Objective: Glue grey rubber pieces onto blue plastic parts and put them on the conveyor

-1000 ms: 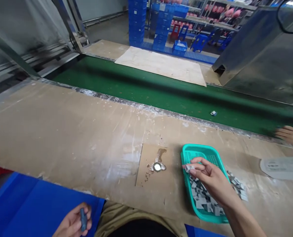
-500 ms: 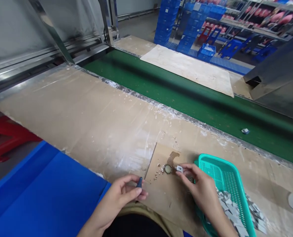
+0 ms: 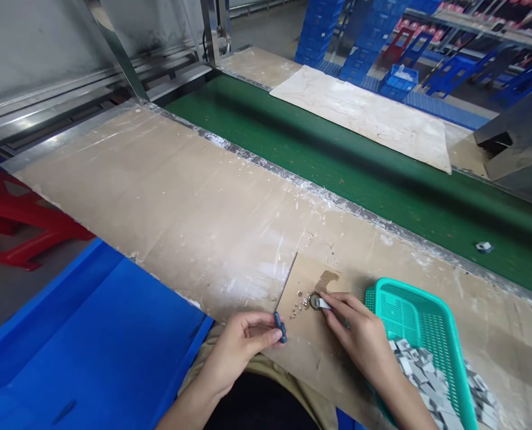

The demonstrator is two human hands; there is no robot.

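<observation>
My left hand (image 3: pixel 253 341) pinches a small dark blue plastic piece (image 3: pixel 280 327) between thumb and fingers, just off the left edge of a cardboard sheet (image 3: pixel 304 343). In my right hand (image 3: pixel 359 325) is a small light grey plastic piece (image 3: pixel 323 304), its tip at a small round dish (image 3: pixel 314 300) shaped like a bottle cap. Whether the tip touches what is inside the dish I cannot tell. Wet-looking drops (image 3: pixel 298 306) and a brown stain (image 3: pixel 327 278) mark the cardboard around the dish.
A green basket (image 3: pixel 449 322) of grey pieces (image 3: pixel 427 379) stands at my right, with more pieces (image 3: pixel 481 394) beyond it. A blue bin (image 3: pixel 113 334) is at my left. Behind the table runs a green conveyor belt (image 3: pixel 337 155) carrying one small piece (image 3: pixel 484 246).
My right hand has brought the grey piece left and onto the round dish. The blue piece in my left hand is turned differently. The camera view has shifted slightly.
</observation>
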